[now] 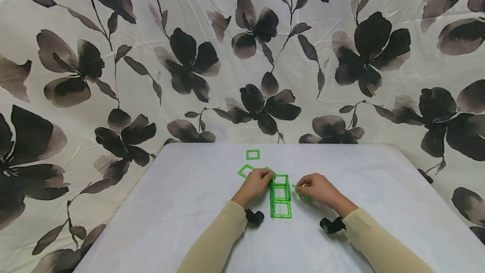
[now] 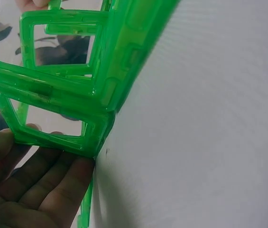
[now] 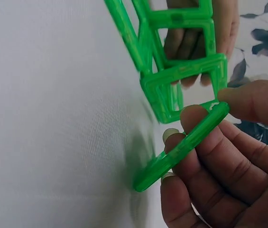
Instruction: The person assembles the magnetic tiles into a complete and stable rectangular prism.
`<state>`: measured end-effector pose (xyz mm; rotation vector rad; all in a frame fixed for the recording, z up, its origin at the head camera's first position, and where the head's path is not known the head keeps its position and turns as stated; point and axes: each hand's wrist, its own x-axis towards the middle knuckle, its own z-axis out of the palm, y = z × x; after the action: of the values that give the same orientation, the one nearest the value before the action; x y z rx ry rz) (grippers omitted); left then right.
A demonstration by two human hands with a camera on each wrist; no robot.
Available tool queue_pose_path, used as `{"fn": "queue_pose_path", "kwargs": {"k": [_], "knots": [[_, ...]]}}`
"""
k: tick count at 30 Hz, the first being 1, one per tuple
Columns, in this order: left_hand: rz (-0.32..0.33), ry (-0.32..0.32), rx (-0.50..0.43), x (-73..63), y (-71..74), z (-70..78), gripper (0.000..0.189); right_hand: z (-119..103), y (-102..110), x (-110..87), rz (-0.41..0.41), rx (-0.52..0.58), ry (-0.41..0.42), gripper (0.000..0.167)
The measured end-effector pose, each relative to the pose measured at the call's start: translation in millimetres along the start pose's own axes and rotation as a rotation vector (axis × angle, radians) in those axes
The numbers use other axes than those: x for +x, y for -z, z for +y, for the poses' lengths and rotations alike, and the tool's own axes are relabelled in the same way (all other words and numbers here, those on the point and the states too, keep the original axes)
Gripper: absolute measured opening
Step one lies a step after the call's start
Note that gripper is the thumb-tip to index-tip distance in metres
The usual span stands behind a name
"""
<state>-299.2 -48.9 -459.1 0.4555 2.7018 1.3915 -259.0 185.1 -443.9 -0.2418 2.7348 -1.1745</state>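
The floral cloth [image 1: 242, 66] fills my head view behind the far edge of the surface [image 1: 170, 205], well back from the work. Midway between the surface's left and right edges sits the green structure [image 1: 281, 201] of joined open frames. I judge it light, its frames stiff and smooth like plastic, perhaps slippery, with the seams its weak point: a sideways knock could fold or part them. I would hold it by its outer bars near a corner. At its left side, toward the far edge, the left hand [image 1: 257, 183] has thumb and fingers closed on a frame. On the surface's right-edge side, the right hand [image 1: 322, 188] has its fingers drawn into a pinch. The left wrist camera [image 1: 254, 217] is near the structure's near end, so I would mind its swing. The right fingers have hold of a green piece [image 3: 179, 152], seen nearly edge-on, its full shape unclear to me; light and rigid, I think, best pinched by its rim. A skewed frame [image 1: 242, 169] lies left of the structure, partly hidden by the left hand, which blocks my reach. A loose frame [image 1: 253, 151] lies apart near the far edge.
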Motion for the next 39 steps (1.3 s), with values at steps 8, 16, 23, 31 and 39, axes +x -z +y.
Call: {"fn": "queue_pose_path", "kwargs": {"k": [8, 16, 23, 31, 39], "knots": [[0.01, 0.01, 0.029, -0.2, -1.3, 0.4, 0.027, 0, -1, -6.6, -0.011, 0.102, -0.04, 0.02], [0.017, 0.014, 0.02, 0.8, -1.5, -0.1, 0.028, -4, -1, -17.2, -0.039, 0.199, -0.012, 0.025], [0.027, 0.019, 0.01, 0.8, -1.7, -0.4, 0.027, -7, -2, -22.5, -0.069, 0.274, -0.013, 0.03], [0.022, 0.056, -0.014, 0.9, -0.8, 0.6, 0.027, -9, -6, -24.3, -0.069, 0.344, -0.08, 0.03], [0.033, 0.044, -0.002, 0.7, -0.8, 0.4, 0.027, -9, -9, -27.4, -0.08, 0.387, -0.079, 0.031]]}}
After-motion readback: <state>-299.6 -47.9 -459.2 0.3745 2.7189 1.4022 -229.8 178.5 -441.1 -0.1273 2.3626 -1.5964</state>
